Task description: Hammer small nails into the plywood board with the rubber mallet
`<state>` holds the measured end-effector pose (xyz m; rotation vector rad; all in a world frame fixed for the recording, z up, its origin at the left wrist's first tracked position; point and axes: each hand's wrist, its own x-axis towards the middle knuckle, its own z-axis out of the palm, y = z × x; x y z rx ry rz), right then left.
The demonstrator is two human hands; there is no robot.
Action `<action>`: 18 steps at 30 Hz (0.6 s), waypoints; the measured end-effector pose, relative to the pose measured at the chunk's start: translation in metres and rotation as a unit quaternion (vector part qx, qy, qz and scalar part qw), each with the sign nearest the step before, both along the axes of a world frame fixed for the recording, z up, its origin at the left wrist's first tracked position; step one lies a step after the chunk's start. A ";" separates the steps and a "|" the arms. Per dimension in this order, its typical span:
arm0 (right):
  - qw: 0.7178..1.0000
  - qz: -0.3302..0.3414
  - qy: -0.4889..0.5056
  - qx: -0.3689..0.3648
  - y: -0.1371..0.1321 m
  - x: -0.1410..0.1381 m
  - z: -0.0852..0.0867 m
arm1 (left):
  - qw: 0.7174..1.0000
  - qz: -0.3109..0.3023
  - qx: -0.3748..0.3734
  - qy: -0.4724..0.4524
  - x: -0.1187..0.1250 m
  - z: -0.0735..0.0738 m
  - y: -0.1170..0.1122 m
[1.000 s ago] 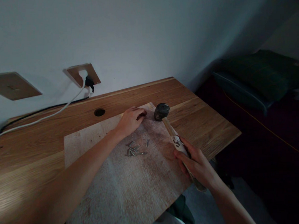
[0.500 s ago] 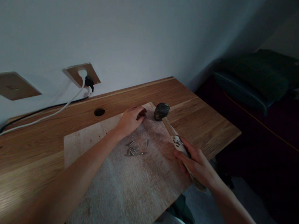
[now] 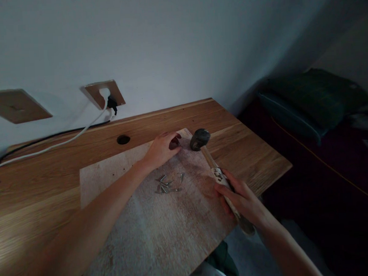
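Observation:
My right hand point(image 3: 240, 198) grips the wooden handle of a rubber mallet point(image 3: 200, 139). The mallet's black head hovers near the far right corner of a pale, worn wooden board point(image 3: 163, 232). Left of the head, my left hand point(image 3: 164, 150) rests on the board with index finger and thumb curled towards each other. Whatever lies between those fingertips is too small and dark to make out. A loose pile of silver nails point(image 3: 165, 186) lies on the board, just nearer to me than the left hand.
Beneath the board is a wooden desk point(image 3: 248, 151) with a round cable hole point(image 3: 123, 139). A wall socket point(image 3: 105, 94) holds white and black plugs, and their cables run left along the desk's back. Cushions point(image 3: 310, 100) lie in the dark area at right.
My left thumb has extended slightly to the right, towards the index fingertip. The mallet stays nearly where it was. The whole view has shifted a little.

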<state>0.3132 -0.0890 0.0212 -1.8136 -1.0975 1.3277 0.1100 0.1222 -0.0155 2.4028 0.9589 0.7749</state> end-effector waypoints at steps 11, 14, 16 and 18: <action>0.990 0.030 -0.133 0.040 0.012 0.001 -0.005 | 1.000 0.016 -0.003 -0.004 0.000 -0.003 0.003; 0.992 0.026 -0.114 0.047 0.012 -0.001 -0.009 | 1.000 0.006 -0.007 -0.004 0.000 -0.002 0.002; 0.993 0.024 -0.107 0.052 0.013 -0.003 -0.011 | 1.000 -0.008 -0.005 -0.006 0.000 -0.001 0.002; 0.993 0.027 -0.102 0.058 0.015 -0.005 -0.012 | 1.000 -0.020 -0.004 -0.007 0.000 0.000 0.002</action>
